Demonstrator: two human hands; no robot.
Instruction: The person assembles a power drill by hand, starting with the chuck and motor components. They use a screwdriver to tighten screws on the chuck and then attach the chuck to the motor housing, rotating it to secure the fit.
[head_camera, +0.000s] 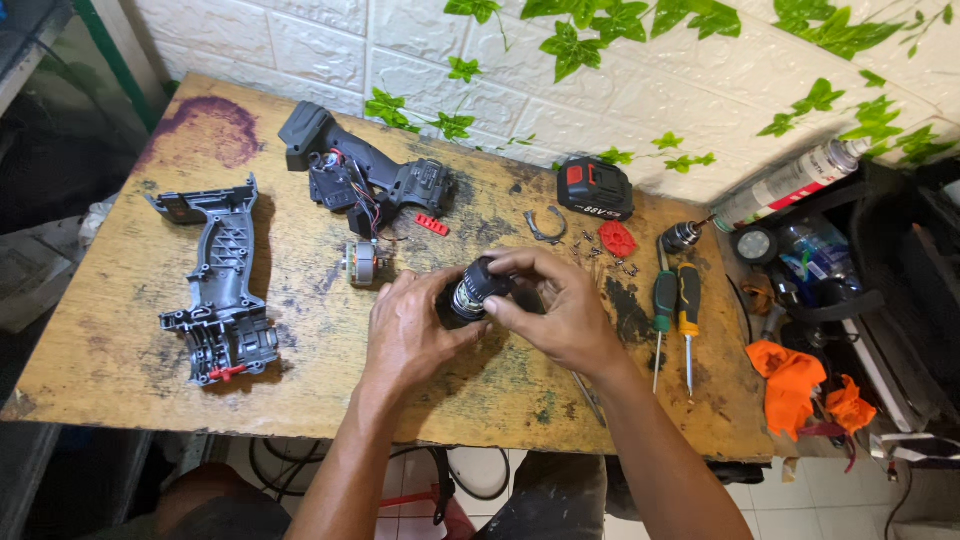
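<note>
Bench (120, 350) of stained, scuffed wood fills most of the view, its far edge against a white wall with leaf trim and its near edge just above the person's knees. At nine o'clock lies the grey shell half (218, 285), hollow side up so its ribs and seats show; it sits well apart from the hands, with bare wood between. At eleven o'clock rests the other body half (365, 172), wiring exposed, with a small motor (362, 262) just below it, still tied by its leads as far as can be told. At one o'clock stands the battery (594, 187), with a red cap (617, 238) and a curved clip (546, 226) near it. Two screwdrivers (676, 300) lie side by side at three o'clock, handles away from the person, close to the right bench edge where a crowded tool rack begins. At centre both hands meet over the gearbox (478, 292), a black and silver cylinder held slightly above the wood. The left hand (410, 330) cups it from below and behind, closed around the body to steady it; the right hand (560, 305) pinches the front collar with fingertips pressed together on it, probably for turning. Open room lies mainly toward the near left corner.
</note>
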